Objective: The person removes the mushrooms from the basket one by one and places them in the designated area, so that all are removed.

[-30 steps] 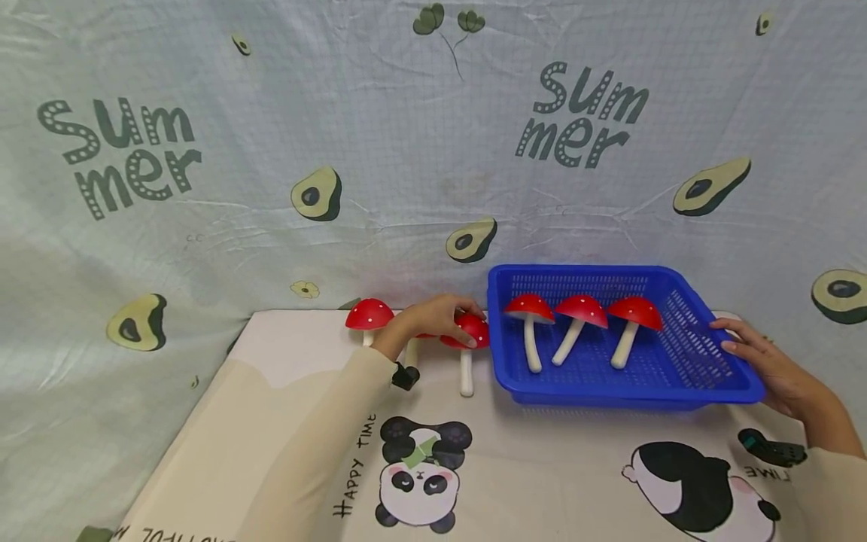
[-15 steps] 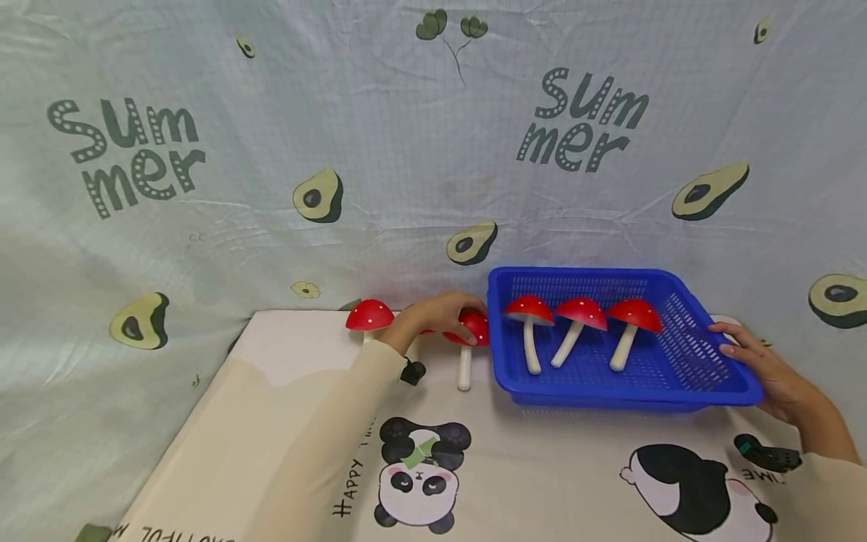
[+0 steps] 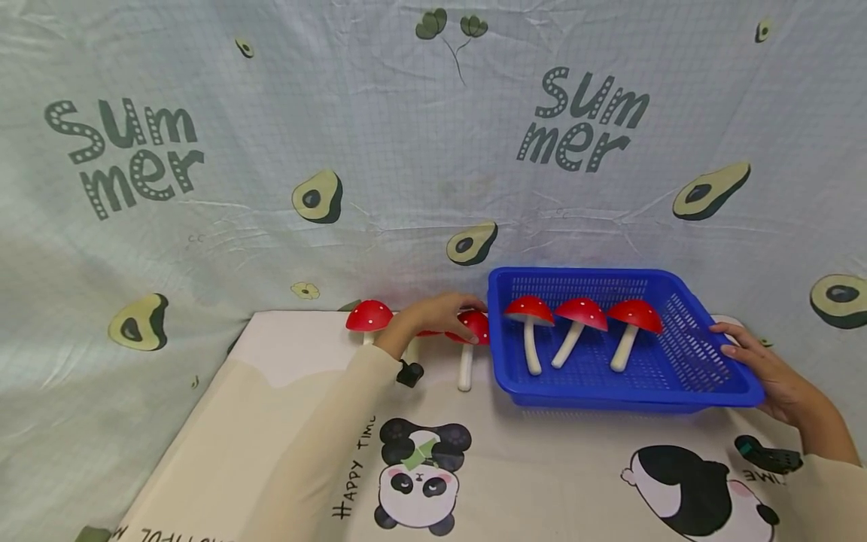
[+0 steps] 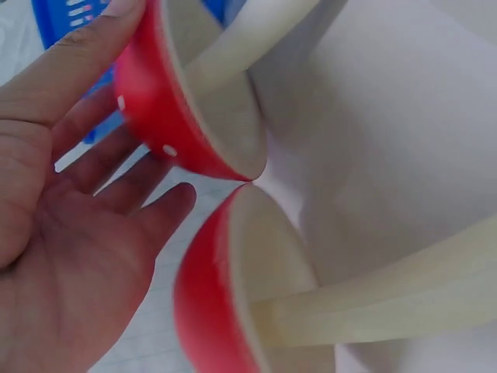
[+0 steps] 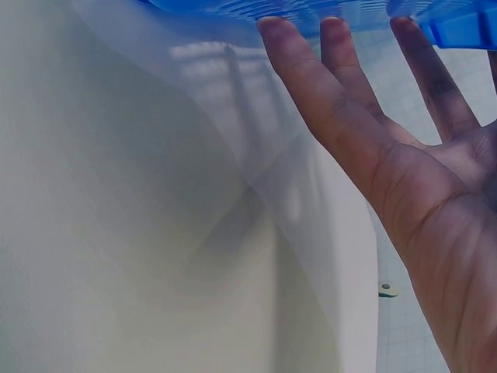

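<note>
With thumb and fingers my left hand [image 3: 436,315] holds the red, white-dotted cap of a toy mushroom [image 3: 465,369] just left of the blue basket [image 3: 630,395]. Its pale stem points toward me. In the left wrist view the thumb lies on one side of that cap [image 4: 155,101] and the fingers reach behind it. A second mushroom [image 4: 206,303] touches its edge. One more mushroom [image 3: 369,315] stands farther left, partly behind the sleeve. Three mushrooms lie in the basket, one of them a mushroom [image 3: 581,312] in the middle. My right hand [image 3: 772,369] touches the basket's right side with extended fingers.
A pale cloth with printed pandas [image 3: 420,482] covers the table. Behind it hangs a light curtain [image 3: 379,135] with avocado prints, close to the basket's back rim. Black wrist devices show at both cuffs.
My left hand has shifted slightly to the right, and the held mushroom's stem end has come slightly back and left. The right hand stays at the basket; the basket's mushrooms lie as before.
</note>
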`<action>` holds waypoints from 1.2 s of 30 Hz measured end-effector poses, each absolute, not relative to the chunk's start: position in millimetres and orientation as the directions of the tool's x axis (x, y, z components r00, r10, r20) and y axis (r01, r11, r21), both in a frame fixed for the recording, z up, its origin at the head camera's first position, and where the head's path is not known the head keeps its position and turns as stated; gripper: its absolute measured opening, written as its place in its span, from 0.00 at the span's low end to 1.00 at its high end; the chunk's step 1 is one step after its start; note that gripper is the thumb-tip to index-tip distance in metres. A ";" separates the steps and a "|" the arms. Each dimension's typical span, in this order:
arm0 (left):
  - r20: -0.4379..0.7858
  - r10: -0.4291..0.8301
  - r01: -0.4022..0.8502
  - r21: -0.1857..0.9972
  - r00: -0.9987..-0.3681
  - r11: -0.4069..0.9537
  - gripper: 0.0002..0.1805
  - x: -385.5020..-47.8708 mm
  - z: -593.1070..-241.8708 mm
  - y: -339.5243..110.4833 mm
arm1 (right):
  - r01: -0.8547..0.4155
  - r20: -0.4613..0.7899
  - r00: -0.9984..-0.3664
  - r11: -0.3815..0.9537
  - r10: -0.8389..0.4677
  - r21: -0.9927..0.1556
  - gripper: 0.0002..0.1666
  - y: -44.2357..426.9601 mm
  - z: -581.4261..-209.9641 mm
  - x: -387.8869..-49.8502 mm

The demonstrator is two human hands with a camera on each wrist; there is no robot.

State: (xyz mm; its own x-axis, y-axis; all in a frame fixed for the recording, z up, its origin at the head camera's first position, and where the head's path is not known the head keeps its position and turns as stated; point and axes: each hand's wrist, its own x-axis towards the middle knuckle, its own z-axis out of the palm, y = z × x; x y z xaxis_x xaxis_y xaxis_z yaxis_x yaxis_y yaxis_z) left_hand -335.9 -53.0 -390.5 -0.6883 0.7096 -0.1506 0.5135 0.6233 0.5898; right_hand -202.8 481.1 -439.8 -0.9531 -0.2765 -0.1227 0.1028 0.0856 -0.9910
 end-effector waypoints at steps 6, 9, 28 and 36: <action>-0.087 0.693 0.510 0.613 -0.715 0.604 0.33 -329.7 -370.5 -54.4 | 0.101 -0.125 -0.954 0.102 -0.273 -0.990 0.25 481.6 -441.1 -203.2; -0.019 0.680 0.529 0.614 -0.733 0.586 0.30 -329.5 -360.5 -52.5 | 0.100 -0.125 -0.954 0.102 -0.273 -0.990 0.25 482.2 -440.9 -203.3; -0.023 0.719 0.610 0.512 -0.695 0.605 0.31 -345.6 -325.4 48.7 | 0.134 -0.159 -0.955 0.113 -0.250 -0.984 0.23 481.6 -441.9 -204.8; -0.172 0.694 0.534 0.521 -0.699 0.666 0.29 -350.1 -339.1 75.9 | 0.125 -0.141 -0.951 0.074 -0.275 -0.989 0.23 483.2 -441.5 -204.3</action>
State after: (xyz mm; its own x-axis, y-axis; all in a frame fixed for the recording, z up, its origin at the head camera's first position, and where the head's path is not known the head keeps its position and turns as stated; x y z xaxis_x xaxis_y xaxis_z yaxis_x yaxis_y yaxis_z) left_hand -350.1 75.9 -339.1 -0.6988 0.6943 -0.1722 0.5336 0.6663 0.5208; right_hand -204.3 483.2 -441.5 -0.9513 -0.2745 -0.1406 0.1248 0.0743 -0.9894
